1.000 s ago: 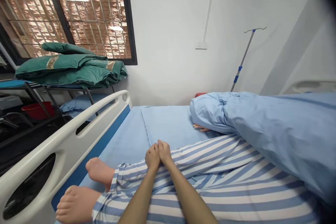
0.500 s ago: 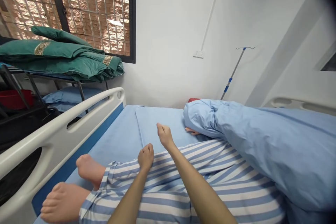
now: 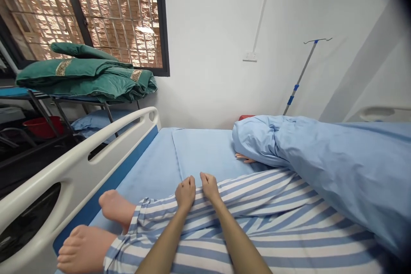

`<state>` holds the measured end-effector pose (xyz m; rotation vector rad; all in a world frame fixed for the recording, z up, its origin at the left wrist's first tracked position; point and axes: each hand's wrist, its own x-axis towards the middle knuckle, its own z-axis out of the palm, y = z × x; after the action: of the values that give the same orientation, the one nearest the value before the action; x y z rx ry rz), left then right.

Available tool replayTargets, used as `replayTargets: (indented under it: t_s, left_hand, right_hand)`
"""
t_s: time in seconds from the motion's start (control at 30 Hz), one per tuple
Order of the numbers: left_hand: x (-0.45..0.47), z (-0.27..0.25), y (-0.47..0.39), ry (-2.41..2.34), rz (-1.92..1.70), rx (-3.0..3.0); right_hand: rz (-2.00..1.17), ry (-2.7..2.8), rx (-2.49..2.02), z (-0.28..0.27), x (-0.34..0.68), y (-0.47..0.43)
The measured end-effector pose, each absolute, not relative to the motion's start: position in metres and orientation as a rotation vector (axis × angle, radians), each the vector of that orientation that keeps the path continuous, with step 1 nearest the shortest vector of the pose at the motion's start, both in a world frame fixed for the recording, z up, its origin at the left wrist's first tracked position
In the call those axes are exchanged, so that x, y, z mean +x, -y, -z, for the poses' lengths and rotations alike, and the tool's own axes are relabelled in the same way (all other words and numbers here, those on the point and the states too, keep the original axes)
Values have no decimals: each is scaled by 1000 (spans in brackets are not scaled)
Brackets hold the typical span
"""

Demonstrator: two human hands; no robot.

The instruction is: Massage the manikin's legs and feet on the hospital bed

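The striped trousers (image 3: 244, 222), blue and white, lie along the near half of the bed (image 3: 199, 154), worn by a figure whose two bare feet (image 3: 96, 231) protrude from the cuffs at lower left. The left hand (image 3: 185, 192) rests on the far trouser leg with its fingers (image 3: 188, 183) curled down onto the cloth; whether they pinch a fold cannot be told. The right hand (image 3: 210, 187) sits just beside it on the same leg, fingers likewise curled and in contact with the fabric, grip not discernible. Both forearms enter from the bottom edge. A light blue duvet (image 3: 321, 162) is bunched over the right side of the figure, and a pale hand (image 3: 244, 158) shows under its near end. A white side rail (image 3: 80, 167) runs along the left of the bed. Beyond it, folded green blankets (image 3: 86, 79) lie on a rack, below a barred window (image 3: 96, 8). A drip stand (image 3: 302, 72) stands against the white wall
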<state>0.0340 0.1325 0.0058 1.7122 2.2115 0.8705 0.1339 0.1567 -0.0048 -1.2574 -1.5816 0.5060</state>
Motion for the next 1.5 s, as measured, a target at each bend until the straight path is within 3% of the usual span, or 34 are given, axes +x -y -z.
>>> replayTargets:
  t_s: [0.27, 0.63, 0.97, 1.5]
  left_hand:
    - [29, -18, -140, -2034, -1057, 1522]
    - [66, -88, -163, -1651, -1507, 1345]
    - [77, -3, -142, -2075, -1059, 1704]
    - [74, -11, -137, -2093, -926, 1748]
  right_hand:
    - [-529, 1505, -1239, 1, 136, -158]
    - [-566, 1436, -1214, -1, 139, -158]
    - [-611, 1379, -1199, 1, 140, -158]
    - [-587, 1536, -1314, -14, 152, -158]
